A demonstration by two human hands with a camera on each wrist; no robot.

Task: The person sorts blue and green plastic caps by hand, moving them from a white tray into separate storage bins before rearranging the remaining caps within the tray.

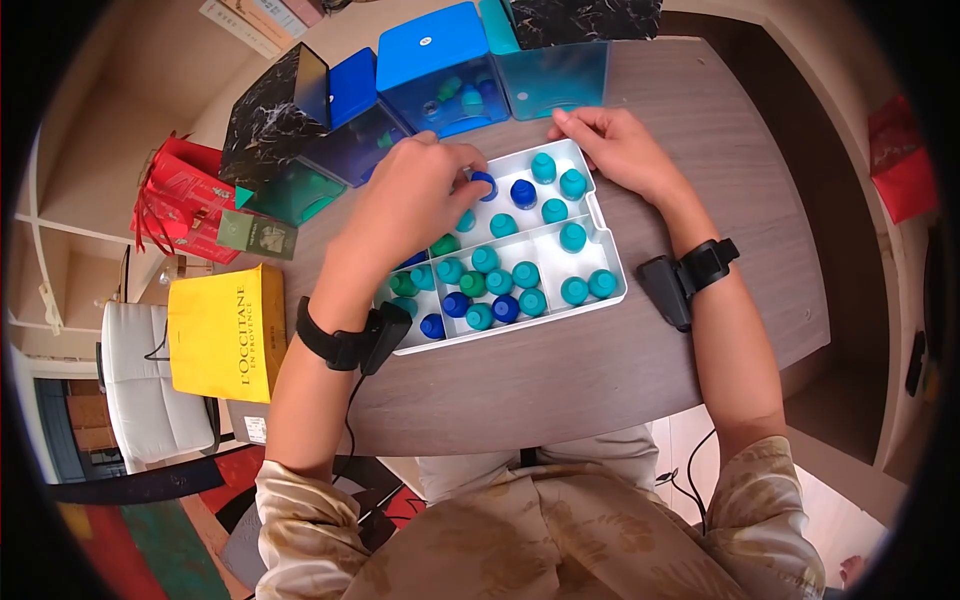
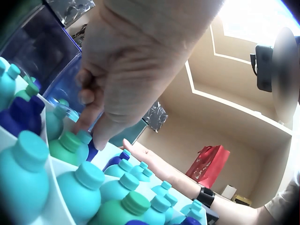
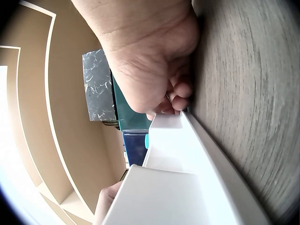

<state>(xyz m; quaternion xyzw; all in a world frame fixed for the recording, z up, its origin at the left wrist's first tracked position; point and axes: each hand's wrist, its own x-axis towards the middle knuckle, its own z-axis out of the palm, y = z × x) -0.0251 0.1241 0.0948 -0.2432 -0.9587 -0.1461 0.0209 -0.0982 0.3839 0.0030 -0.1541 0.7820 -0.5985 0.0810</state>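
Note:
My left hand [image 1: 408, 195] is over the far left part of the white tray [image 1: 606, 215], with thumb and fingertips pinching a dark blue bottle [image 1: 484, 185]. In the left wrist view, that bottle [image 2: 93, 153] is partly hidden below the fingers, beside a green-capped bottle [image 2: 65, 147]. Teal, green and dark blue bottles stand in the tray's compartments. My right hand [image 1: 625, 150] rests at the tray's far right corner. The right wrist view shows its loosely bent fingers [image 3: 179, 96] against the end of the tray [image 3: 164, 194], holding no bottle.
Behind the tray stand clear-fronted blue bins [image 1: 440, 90] and a teal bin [image 1: 555, 80], some with bottles inside. Black marbled pieces [image 1: 275, 115] are near them. A yellow box [image 1: 225, 330] and red bags [image 1: 190, 200] are at the left. Grey wood tabletop [image 1: 480, 400] surrounds the tray.

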